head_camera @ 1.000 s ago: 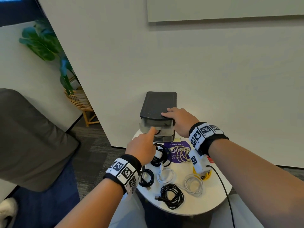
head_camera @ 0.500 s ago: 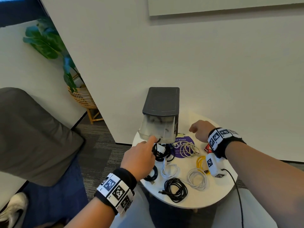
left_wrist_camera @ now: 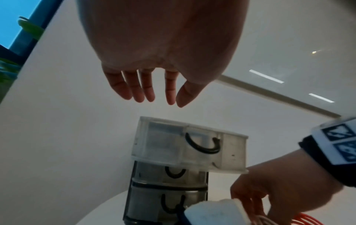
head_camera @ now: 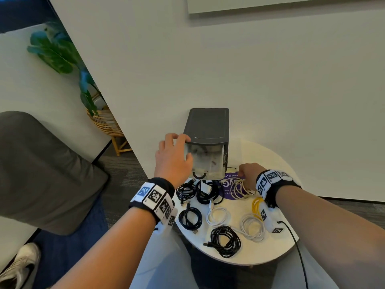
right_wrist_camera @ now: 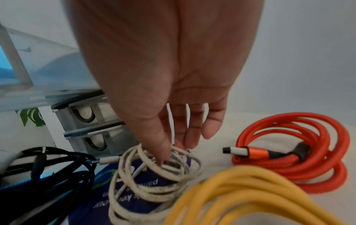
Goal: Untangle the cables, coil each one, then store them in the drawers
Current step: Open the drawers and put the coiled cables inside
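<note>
A small drawer unit with a dark grey top stands at the back of the round white table. Its clear top drawer is pulled out; the lower two are in. My left hand hovers open at the drawer's left corner, fingers straight. My right hand reaches down and pinches a beige coiled cable lying on a purple sticker. Inside the open drawer I cannot make out the contents.
Several coiled cables lie on the table: black ones, white ones, a yellow one and an orange one. A wall rises right behind the unit. A grey seat and a potted plant stand left.
The top drawer slid out under my left hand, which then rose to the drawer's left corner. My right hand left the unit's top and came down onto the beige coil.
</note>
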Tool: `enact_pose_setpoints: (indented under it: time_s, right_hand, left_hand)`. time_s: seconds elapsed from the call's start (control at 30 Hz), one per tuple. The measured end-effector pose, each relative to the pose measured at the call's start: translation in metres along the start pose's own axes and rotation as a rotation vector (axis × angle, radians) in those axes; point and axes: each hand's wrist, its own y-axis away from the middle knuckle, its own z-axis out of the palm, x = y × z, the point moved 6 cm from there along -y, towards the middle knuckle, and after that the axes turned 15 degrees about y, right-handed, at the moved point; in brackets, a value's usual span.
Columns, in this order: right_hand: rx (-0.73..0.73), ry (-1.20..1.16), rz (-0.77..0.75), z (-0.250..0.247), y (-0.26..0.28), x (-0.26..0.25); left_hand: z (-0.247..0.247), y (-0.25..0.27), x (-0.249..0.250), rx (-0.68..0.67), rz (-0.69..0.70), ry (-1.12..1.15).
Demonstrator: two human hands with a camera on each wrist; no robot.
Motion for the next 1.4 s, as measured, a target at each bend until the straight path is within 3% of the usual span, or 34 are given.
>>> enact_pose_setpoints:
  time_s: [0.13,0.23,0.4,0.5,0.63,0.7,0.83,0.93,1.0,1.07,1.2,1.3,1.4]
  right_hand:
    - [-0.044,0.024,-0.009,0.005,-0.003,-0.002]
    - [-0.06,0.023,-0.007,0.008,-0.006,-0.006]
    - [0.059,0.027,0.0,-0.002,-0.007,-0.002]
    - [0.133,-0.025,0.0,-0.026,0.004,0.006]
    - [0.308,-0.096,0.019,-0.08,0.031,0.027]
    - [0.426,-0.125,0.018,-0.112,0.049,0.032]
    - [0.59,-0.137,-0.078,-0.169,0.087,0.011]
    - [0.672,-0.191,-0.165,-0.193,0.106,-0.008]
    - [0.703,-0.252,-0.18,-0.199,0.11,-0.015]
    - [0.701,-0.326,-0.18,-0.198,0.11,-0.02]
    - [0.753,-0.503,-0.249,-0.187,0.107,-0.032]
    - [0.797,-0.373,-0.402,-0.172,0.109,-0.049]
    - [0.818,-0.069,-0.55,-0.146,0.108,-0.073]
  left_hand:
    - [0.019,-0.006,-0.017,-0.179,-0.111,0.102]
    - [0.026,-0.005,-0.018,-0.238,-0.159,0.158]
    - [0.027,-0.003,-0.017,-0.361,-0.186,0.127]
    - [0.022,-0.002,-0.017,-0.348,-0.197,0.149]
    - [-0.007,-0.011,0.007,-0.027,-0.012,0.195]
    - [-0.015,-0.013,0.034,0.026,0.11,0.287]
    - [-0.007,-0.017,0.086,-0.113,0.288,0.348]
    - [0.007,-0.021,0.101,-0.29,0.305,0.373]
    - [0.008,-0.021,0.1,-0.28,0.295,0.42]
    - [0.004,-0.022,0.091,-0.214,0.231,0.522]
    - [-0.002,-0.02,0.056,-0.151,-0.033,0.86]
    - [-0.004,-0.017,0.024,-0.077,-0.229,0.971]
    - [0.0,-0.013,0.004,-0.043,-0.337,1.01]
